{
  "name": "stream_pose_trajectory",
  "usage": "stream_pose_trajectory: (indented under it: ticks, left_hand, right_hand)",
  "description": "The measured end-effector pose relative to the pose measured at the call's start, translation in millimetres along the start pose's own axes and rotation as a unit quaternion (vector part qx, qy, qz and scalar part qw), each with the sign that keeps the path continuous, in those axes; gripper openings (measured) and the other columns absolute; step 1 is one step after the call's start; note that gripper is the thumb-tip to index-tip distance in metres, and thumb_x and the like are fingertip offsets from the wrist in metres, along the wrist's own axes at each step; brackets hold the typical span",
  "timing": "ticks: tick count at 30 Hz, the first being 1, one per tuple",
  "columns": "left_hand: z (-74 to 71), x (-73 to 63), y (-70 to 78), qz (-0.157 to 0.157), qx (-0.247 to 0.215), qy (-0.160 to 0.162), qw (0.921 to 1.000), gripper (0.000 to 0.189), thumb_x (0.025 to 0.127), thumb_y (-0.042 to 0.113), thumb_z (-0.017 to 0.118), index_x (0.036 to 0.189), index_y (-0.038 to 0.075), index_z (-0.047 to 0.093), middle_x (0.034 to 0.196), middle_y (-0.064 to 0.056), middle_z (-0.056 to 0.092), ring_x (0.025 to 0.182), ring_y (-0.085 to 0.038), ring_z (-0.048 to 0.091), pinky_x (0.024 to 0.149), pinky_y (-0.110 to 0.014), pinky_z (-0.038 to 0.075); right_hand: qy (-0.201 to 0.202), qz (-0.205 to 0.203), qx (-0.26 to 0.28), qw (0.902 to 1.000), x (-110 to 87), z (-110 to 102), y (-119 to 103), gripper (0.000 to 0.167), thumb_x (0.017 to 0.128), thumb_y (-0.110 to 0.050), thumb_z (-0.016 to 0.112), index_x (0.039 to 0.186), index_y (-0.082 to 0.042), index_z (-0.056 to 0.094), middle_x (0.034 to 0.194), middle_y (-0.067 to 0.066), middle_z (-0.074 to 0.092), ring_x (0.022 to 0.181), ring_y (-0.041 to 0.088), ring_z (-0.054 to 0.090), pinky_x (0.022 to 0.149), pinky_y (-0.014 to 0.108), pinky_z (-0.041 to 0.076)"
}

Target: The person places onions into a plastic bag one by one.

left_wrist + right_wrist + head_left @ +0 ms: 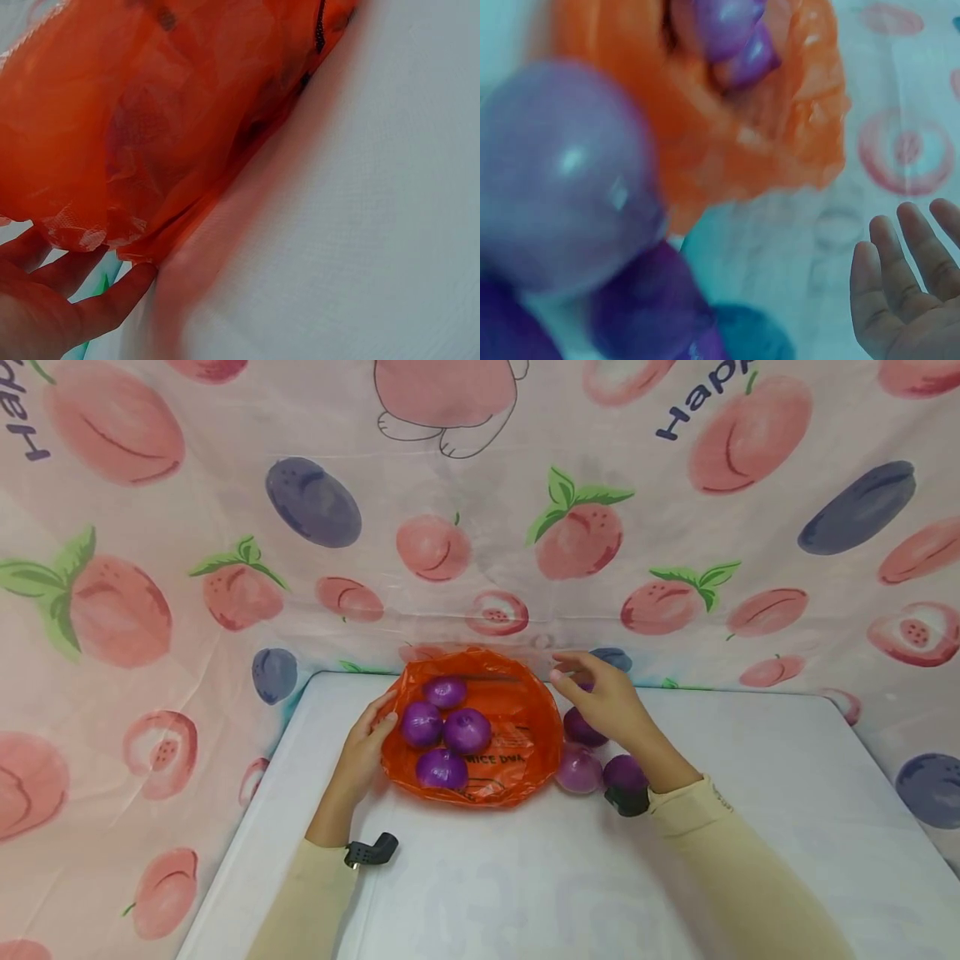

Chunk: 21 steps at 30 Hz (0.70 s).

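An orange plastic bag [517, 735] stands with its mouth facing up, and several glossy purple onions [467, 732] sit inside on its left half. My left hand [365, 752] rests against the bag's left rim. In the left wrist view its extended fingers [112, 304] touch the outside of the orange plastic. My right hand [611, 702] hovers just beyond the bag's right rim with nothing visible in it. Its fingers [922, 255] look fairly straight in the right wrist view. Beneath and beside it lie more onions, including a paler one [578, 769] against the bag and a darker one [624, 772].
Everything stands on a white-covered table [480, 885]. A fruit-print cloth [480, 485] hangs behind and at the sides, close to the bag's far edge. Black wrist devices [371, 850] sit on both forearms. My right hand partly covers some onions.
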<state>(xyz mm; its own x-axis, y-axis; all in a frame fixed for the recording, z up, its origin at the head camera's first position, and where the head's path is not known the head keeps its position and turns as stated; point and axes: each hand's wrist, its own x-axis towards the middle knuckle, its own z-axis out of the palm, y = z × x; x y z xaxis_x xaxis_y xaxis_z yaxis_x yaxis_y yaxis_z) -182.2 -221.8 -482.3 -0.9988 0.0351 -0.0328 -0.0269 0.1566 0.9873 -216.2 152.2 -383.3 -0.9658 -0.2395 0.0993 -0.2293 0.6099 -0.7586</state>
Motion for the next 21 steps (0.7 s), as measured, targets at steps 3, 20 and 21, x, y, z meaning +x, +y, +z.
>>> stream_pose_trajectory:
  ticks: [3, 20, 21]
  left_hand:
    - [0.7, -0.3, 1.0, -0.001, 0.001, 0.0, 1.0, 0.051, 0.107, 0.042, 0.05, 0.156, 0.029, 0.042, 0.164, 0.0, 0.035, 0.153, -0.028, 0.031, 0.123, -0.055, 0.031]
    - [1.4, -1.4, 2.4, -0.01, 0.004, -0.004, 0.9999, 0.051, 0.107, 0.041, 0.049, 0.156, 0.03, 0.041, 0.165, -0.001, 0.034, 0.153, -0.029, 0.031, 0.123, -0.057, 0.031]
    - [1.4, -1.4, 2.3, -0.012, 0.005, -0.004, 0.9999, 0.051, 0.107, 0.042, 0.049, 0.156, 0.03, 0.041, 0.165, -0.001, 0.034, 0.153, -0.029, 0.031, 0.123, -0.056, 0.031]
  right_hand:
    - [0.011, 0.006, -0.004, 0.9999, 0.4, -9, 13, 0.055, 0.101, -0.053, 0.058, 0.144, -0.019, 0.056, 0.133, 0.009, 0.066, 0.116, 0.031, 0.067, 0.099, 0.053, 0.056]
    - [0.061, 0.027, -0.071, 0.9952, 6.1, -37, 78, 0.063, 0.099, -0.054, 0.06, 0.141, -0.008, 0.056, 0.136, 0.019, 0.064, 0.124, 0.042, 0.062, 0.097, 0.059, 0.054]
    - [0.062, 0.029, -0.072, 0.995, 6.5, -37, 82, 0.064, 0.099, -0.055, 0.06, 0.141, -0.008, 0.056, 0.137, 0.019, 0.063, 0.125, 0.043, 0.061, 0.097, 0.059, 0.054]
